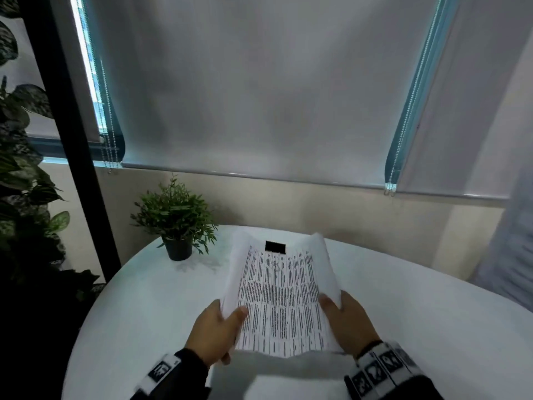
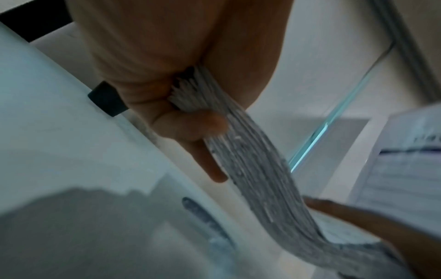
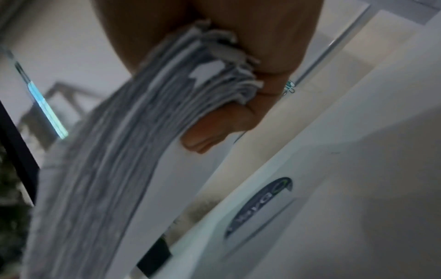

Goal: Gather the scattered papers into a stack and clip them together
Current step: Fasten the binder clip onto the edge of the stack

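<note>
Above the table (image 1: 403,298), the papers (image 1: 279,295) sag in a trough, the left hand (image 1: 213,333) and right hand (image 1: 352,321) each gripping a side edge. The clip (image 1: 275,247) looks already fastened at the far edge. Near corners are ragged; a loose sheet could slip if either grip eases.

- I am holding the stack of papers (image 1: 281,295) above the round white table (image 1: 418,327) — my left hand (image 1: 215,332) is gripping its left edge, thumb on top.
- My right hand (image 1: 350,323) is gripping the right edge, and the sheets are sagging between the two — printed side up.
- A black binder clip (image 1: 275,247) is showing at the stack's far end.
- A small potted plant (image 1: 176,223) is standing on the table, left of the papers.
</note>
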Action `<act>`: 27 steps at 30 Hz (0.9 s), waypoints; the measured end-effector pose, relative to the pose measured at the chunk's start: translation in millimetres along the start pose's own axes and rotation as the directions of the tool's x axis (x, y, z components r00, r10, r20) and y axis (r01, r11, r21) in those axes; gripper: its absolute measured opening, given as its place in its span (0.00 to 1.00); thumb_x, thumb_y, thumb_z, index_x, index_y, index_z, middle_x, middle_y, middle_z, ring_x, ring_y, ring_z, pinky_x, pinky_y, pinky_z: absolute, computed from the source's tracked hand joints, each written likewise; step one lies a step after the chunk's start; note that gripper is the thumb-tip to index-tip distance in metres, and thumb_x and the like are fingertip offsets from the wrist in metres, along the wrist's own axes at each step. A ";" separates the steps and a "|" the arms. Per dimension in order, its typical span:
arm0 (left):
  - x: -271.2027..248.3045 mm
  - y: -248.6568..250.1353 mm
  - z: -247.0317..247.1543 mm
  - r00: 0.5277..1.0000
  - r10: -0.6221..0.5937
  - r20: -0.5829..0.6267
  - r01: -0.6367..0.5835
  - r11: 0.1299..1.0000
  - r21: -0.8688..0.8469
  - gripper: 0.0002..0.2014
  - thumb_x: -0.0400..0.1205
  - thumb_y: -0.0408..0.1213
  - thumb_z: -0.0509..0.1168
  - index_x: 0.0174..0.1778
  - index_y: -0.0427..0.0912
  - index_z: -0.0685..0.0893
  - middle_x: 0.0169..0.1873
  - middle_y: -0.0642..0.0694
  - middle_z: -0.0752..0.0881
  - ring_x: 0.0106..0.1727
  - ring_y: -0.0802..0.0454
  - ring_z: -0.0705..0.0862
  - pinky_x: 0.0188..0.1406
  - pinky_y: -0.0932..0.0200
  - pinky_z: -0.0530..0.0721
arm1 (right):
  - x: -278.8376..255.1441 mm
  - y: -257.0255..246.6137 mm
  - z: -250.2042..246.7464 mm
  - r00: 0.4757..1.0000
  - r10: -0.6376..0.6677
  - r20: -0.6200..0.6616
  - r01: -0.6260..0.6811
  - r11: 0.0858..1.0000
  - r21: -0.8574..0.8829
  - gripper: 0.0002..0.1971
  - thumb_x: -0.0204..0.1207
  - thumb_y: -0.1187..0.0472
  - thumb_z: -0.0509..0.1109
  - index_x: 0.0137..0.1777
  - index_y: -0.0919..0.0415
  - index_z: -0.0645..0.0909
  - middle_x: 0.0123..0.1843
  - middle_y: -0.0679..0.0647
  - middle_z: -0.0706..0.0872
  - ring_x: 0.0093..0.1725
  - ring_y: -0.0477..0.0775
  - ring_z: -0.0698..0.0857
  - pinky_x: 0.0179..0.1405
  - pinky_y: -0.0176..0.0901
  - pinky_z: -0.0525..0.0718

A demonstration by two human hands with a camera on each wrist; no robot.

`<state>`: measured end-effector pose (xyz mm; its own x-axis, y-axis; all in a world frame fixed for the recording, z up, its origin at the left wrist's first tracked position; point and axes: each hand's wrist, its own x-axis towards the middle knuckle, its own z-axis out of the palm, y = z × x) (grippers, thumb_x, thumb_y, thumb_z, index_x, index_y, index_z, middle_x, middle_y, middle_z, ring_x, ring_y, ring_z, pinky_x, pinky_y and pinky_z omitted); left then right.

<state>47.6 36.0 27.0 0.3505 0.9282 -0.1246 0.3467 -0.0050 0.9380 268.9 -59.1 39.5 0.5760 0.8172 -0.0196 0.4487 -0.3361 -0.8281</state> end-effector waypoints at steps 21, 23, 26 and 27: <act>-11.1 1.7 19.8 0.913 -0.180 0.367 -0.332 0.200 0.922 0.22 0.84 0.43 0.52 0.76 0.49 0.67 0.73 0.44 0.70 0.77 0.41 0.65 0.72 0.33 0.63 | -9.0 8.6 20.3 0.852 0.191 0.488 0.307 0.574 -0.759 0.24 0.84 0.47 0.50 0.74 0.58 0.67 0.72 0.58 0.70 0.72 0.60 0.73 0.70 0.52 0.73; -11.5 -9.8 23.6 0.917 -0.184 0.355 -0.327 0.166 0.930 0.24 0.84 0.39 0.52 0.79 0.48 0.61 0.76 0.45 0.66 0.80 0.44 0.58 0.73 0.26 0.53 | -12.0 9.3 21.8 0.843 0.212 0.494 0.311 0.557 -0.770 0.27 0.83 0.45 0.49 0.79 0.57 0.60 0.80 0.59 0.62 0.77 0.61 0.66 0.75 0.55 0.68; -12.0 -16.4 22.7 0.916 -0.143 0.375 -0.334 0.247 0.910 0.28 0.81 0.37 0.56 0.79 0.48 0.59 0.75 0.46 0.63 0.79 0.49 0.61 0.73 0.29 0.59 | -24.2 8.7 17.8 0.842 0.202 0.500 0.308 0.581 -0.753 0.29 0.85 0.46 0.49 0.83 0.54 0.49 0.85 0.56 0.46 0.84 0.60 0.50 0.81 0.57 0.56; -16.1 -17.7 19.4 0.917 -0.120 0.380 -0.334 0.292 0.896 0.29 0.80 0.37 0.57 0.78 0.49 0.59 0.75 0.47 0.62 0.79 0.49 0.62 0.74 0.32 0.61 | -30.8 9.5 14.2 0.854 0.166 0.494 0.301 0.617 -0.727 0.30 0.85 0.46 0.49 0.84 0.52 0.47 0.86 0.55 0.43 0.84 0.58 0.46 0.82 0.56 0.53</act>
